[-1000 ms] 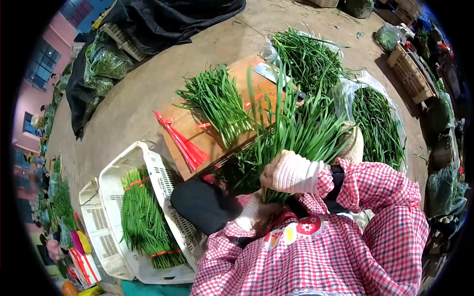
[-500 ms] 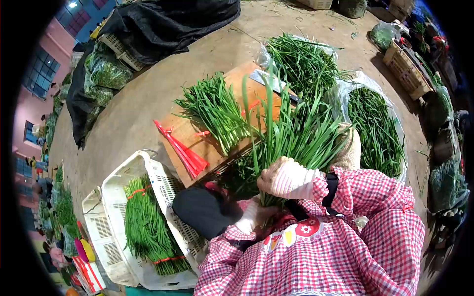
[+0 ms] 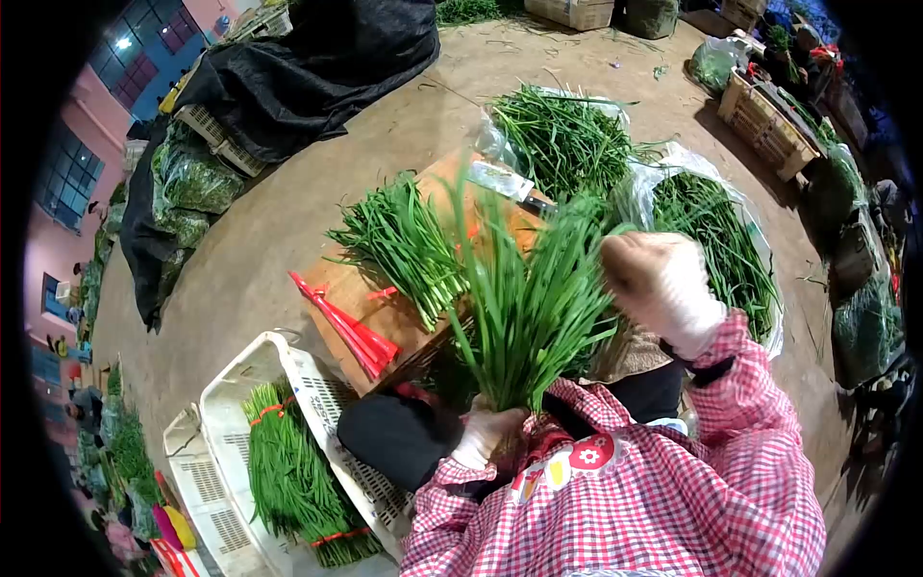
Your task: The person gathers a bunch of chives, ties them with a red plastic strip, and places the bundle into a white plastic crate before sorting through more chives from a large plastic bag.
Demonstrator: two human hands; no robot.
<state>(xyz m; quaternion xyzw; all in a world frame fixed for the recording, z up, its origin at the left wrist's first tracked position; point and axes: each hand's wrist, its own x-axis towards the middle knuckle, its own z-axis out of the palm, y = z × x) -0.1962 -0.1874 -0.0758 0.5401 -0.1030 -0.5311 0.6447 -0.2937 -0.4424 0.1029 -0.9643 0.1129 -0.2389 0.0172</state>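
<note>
My left hand [image 3: 492, 431] is closed round the lower end of a loose bunch of garlic chives [image 3: 529, 317], held upright near my lap with the leaves fanning out. To the right of the leaves, my right hand [image 3: 654, 274] is raised and blurred, its fingers curled closed. A bit of green shows at its fingers, too smeared to name. Beyond the bunch, a wooden board [image 3: 336, 327] carries a pile of garlic chives [image 3: 404, 245], a cleaver [image 3: 505, 181] and a bundle of red ties [image 3: 346, 327].
At my left stands a white plastic crate [image 3: 216, 385] with chives bound by red bands [image 3: 303, 471]. Beyond the board are a heap of greens [image 3: 562, 139] and an open plastic bag [image 3: 760, 207] of greens. A black cloth [image 3: 308, 77] covers stacked crates at the far left.
My right hand has moved up and right, away from the base of the bunch. My left hand keeps its hold, now in plain view. The head view has shifted slightly.
</note>
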